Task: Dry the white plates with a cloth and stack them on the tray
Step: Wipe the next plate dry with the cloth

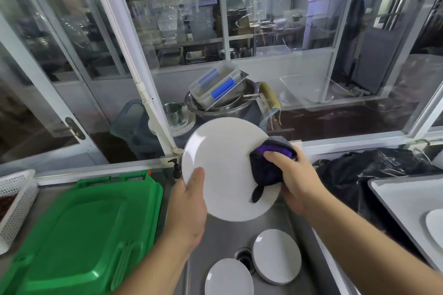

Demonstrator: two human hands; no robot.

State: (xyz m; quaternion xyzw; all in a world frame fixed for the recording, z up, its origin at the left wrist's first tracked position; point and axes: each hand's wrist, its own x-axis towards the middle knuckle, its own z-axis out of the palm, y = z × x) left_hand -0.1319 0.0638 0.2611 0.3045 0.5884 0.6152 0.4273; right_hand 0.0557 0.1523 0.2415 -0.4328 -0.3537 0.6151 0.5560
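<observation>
Head view shows your left hand [189, 201] gripping the white plate [227, 170] by its lower-left rim, thumb on its face, above the sink [220, 242], while your right hand [294, 177] pinches the purple cloth [268, 165] against its right edge.

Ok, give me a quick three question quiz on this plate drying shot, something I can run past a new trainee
1. True or false: the left hand holds the raised white plate by its lower left edge.
2. Which hand presses the dark purple cloth to the plate? A) left B) right C) neither
3. Fill in: ___ more white plates lie in the steel sink below.

Key
1. True.
2. B: the right hand grips the cloth at the plate's right rim.
3. Two: one right of the drain, one at the bottom edge.
</observation>
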